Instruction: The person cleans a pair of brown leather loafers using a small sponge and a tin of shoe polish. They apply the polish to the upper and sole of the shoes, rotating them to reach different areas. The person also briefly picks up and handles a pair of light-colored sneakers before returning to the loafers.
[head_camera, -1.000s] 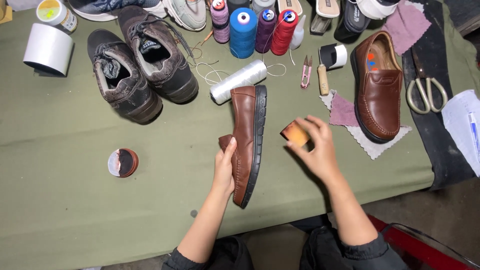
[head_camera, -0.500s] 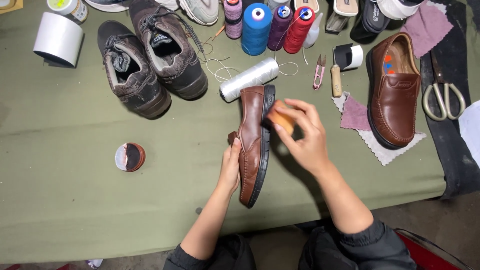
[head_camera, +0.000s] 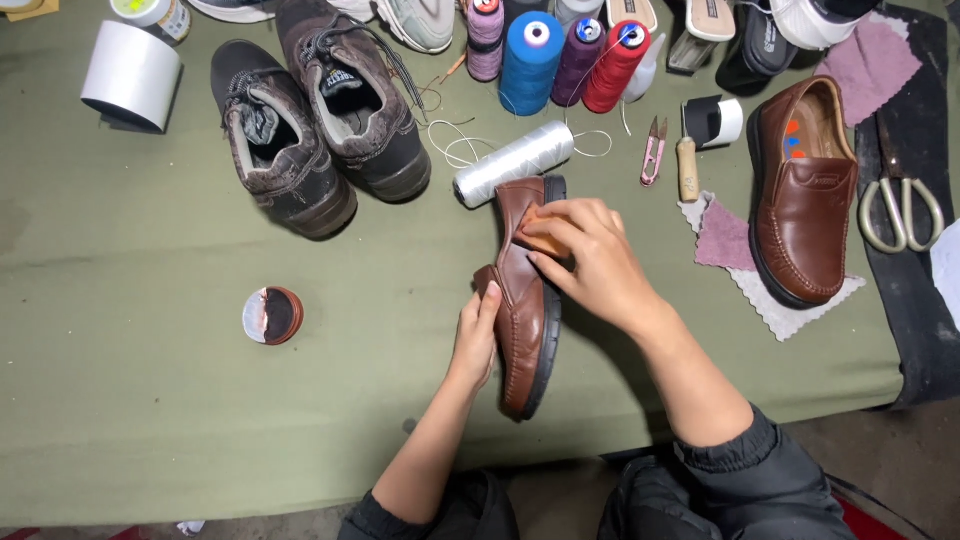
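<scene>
1. In the head view, we take the brown loafer as our landmark: it stands on its side on the green table, sole turned to the right, toe pointing away from us.
2. Our left hand wraps the heel end of the loafer, fingers curled around it from the left, thumb on the leather.
3. Our right hand lies over the toe end, fingers clenched on an orange sponge that presses on the leather there.
4. Left of the loafer, well apart, sits an open round tin of brown polish.
5. Beyond the toe, just beside it, lies a white thread spool; farther back stand coloured thread cones.
6. Up and left of the loafer rest two dark lace-up shoes; to the right, the matching brown loafer lies on cloth scraps, with scissors beyond it.
7. We judge the loafer fairly light, with a stiff sole and a softer upper; polished leather may slip, so the heel and sole edge give the surest hold.
</scene>
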